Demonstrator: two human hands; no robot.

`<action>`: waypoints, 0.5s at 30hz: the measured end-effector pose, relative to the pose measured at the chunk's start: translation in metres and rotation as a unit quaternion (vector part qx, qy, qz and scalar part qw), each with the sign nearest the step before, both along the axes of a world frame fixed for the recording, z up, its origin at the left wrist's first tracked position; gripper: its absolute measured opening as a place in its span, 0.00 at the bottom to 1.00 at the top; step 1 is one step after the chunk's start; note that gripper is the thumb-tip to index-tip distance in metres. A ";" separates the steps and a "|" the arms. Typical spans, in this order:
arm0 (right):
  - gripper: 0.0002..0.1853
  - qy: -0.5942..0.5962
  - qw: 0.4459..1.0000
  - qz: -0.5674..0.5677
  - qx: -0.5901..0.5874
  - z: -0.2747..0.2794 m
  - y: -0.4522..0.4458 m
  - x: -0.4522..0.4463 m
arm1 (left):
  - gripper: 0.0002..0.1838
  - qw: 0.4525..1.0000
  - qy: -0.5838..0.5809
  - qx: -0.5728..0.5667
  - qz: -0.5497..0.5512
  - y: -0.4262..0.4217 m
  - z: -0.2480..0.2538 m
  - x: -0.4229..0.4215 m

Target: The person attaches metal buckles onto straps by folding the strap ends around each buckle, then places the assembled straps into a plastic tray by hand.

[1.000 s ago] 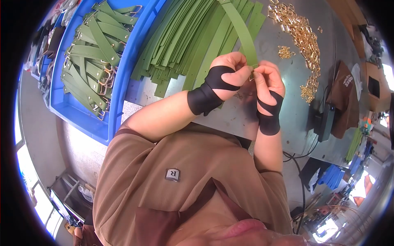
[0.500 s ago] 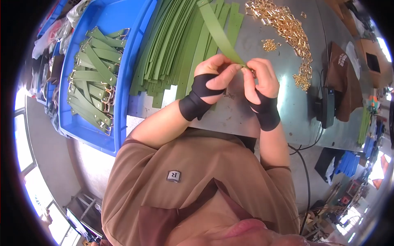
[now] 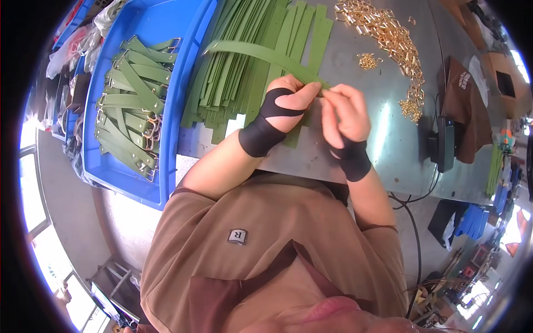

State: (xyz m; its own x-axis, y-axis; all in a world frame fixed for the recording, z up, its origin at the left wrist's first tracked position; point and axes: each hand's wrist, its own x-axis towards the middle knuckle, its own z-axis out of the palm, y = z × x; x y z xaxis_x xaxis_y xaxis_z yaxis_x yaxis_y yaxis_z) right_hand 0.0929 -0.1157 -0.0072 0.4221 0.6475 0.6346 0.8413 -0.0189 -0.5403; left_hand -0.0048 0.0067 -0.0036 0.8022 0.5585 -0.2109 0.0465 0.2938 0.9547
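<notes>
The smooth flat green strap has swung leftward, pinched by the left hand and, apparently, the right hand. Left of them, a blue plastic tray holds green buckled straps.

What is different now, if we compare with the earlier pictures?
The far end of the held strap has swung left and now arches over the strap pile. The left hand and right hand stay at its near end. The blue tray and gold metal loops look unchanged.
</notes>
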 end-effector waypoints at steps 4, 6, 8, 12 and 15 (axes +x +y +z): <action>0.09 0.182 0.979 0.026 -0.085 0.024 -0.006 0.019 | 0.12 1.000 -0.002 0.004 0.009 -0.009 0.008 0.001; 0.09 0.249 0.955 0.071 -0.142 0.017 -0.013 0.028 | 0.11 1.000 -0.004 0.019 0.013 -0.011 0.006 0.002; 0.08 0.499 0.850 0.093 -0.137 0.012 -0.015 0.030 | 0.09 1.000 0.000 -0.031 -0.003 -0.006 0.007 0.000; 0.07 0.521 0.834 0.131 -0.125 0.004 -0.017 0.033 | 0.10 0.993 0.014 -0.110 -0.051 0.005 -0.008 0.002; 0.09 0.564 0.807 0.121 -0.126 0.003 -0.014 0.035 | 0.07 0.988 -0.026 -0.131 -0.071 0.010 -0.023 0.005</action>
State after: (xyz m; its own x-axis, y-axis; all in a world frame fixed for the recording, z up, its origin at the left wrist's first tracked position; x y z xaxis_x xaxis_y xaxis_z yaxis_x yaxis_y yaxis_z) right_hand 0.1278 -0.1302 -0.0038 0.4812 0.8464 -0.2282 -0.1866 -0.1555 -0.9700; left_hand 0.0005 0.0163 -0.0268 0.8819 0.3711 -0.2909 0.0587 0.5256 0.8487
